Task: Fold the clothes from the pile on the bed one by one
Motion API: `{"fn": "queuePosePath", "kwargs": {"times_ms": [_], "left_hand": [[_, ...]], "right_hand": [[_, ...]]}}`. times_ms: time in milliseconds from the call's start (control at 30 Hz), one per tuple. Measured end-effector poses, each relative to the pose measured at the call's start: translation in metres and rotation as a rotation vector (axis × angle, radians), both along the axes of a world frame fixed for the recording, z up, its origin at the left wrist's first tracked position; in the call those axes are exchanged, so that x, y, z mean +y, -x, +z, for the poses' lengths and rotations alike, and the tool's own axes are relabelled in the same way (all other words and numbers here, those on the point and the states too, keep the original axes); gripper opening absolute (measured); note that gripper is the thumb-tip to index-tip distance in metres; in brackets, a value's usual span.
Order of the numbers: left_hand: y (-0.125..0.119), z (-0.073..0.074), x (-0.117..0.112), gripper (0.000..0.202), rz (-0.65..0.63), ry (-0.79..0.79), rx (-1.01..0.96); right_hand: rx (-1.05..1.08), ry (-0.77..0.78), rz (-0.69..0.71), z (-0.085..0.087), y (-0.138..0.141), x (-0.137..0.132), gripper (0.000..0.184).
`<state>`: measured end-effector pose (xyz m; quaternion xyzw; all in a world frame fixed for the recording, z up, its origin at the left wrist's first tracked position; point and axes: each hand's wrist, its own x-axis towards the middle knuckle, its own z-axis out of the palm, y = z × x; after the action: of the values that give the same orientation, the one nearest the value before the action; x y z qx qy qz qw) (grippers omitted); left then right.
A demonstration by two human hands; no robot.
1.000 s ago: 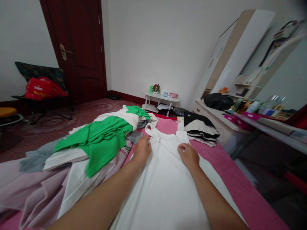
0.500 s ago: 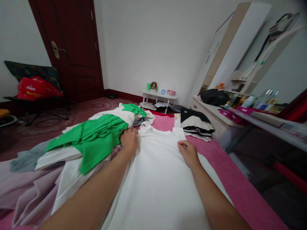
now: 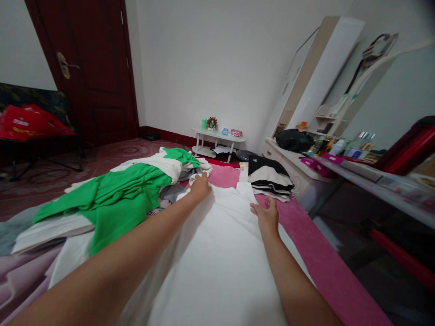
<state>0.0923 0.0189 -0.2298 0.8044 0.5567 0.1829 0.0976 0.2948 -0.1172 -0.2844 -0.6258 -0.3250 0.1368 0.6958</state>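
A white T-shirt (image 3: 217, 253) lies spread out in front of me, its neck end pointing away. My left hand (image 3: 201, 186) is closed on the cloth at its far left shoulder, beside the collar; the fingertips are partly hidden. By the right sleeve edge, my right hand (image 3: 267, 215) has its thumb and fingers apart, with no cloth visibly pinched. Left of the shirt is a loose heap of clothes, topped by a green garment (image 3: 127, 188).
A folded stack of black and white clothes (image 3: 270, 176) sits on the pink bed cover (image 3: 299, 226) at the far right. Along the right side stand a white dresser (image 3: 288, 156) and a grey-edged table (image 3: 367, 174). A small white table (image 3: 217, 135) stands by the wall.
My left hand has moved from the shirt's left side up and right to the shoulder by the collar. My right hand's fingers have spread from a pinch. The view has shifted slightly.
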Motion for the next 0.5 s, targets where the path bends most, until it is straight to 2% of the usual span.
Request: {"fn": "queuePosePath", "kwargs": {"times_ms": [100,200,367,500], "left_hand": [[-0.005,-0.010,0.022,0.076,0.019,0.046,-0.003],[-0.008,-0.012,0.034,0.070,-0.058,0.069,0.008],[-0.013,-0.012,0.038,0.029,-0.167,0.109,0.005],[-0.015,-0.022,0.028,0.021,-0.078,0.060,-0.058]], "right_hand": [[0.174,-0.002,0.086,0.005,-0.005,0.000,0.086],[0.284,0.042,0.205,0.011,-0.009,-0.003,0.091],[0.307,0.155,0.282,0.021,-0.018,0.001,0.076],[0.339,0.274,0.298,0.027,-0.026,0.020,0.056]]}}
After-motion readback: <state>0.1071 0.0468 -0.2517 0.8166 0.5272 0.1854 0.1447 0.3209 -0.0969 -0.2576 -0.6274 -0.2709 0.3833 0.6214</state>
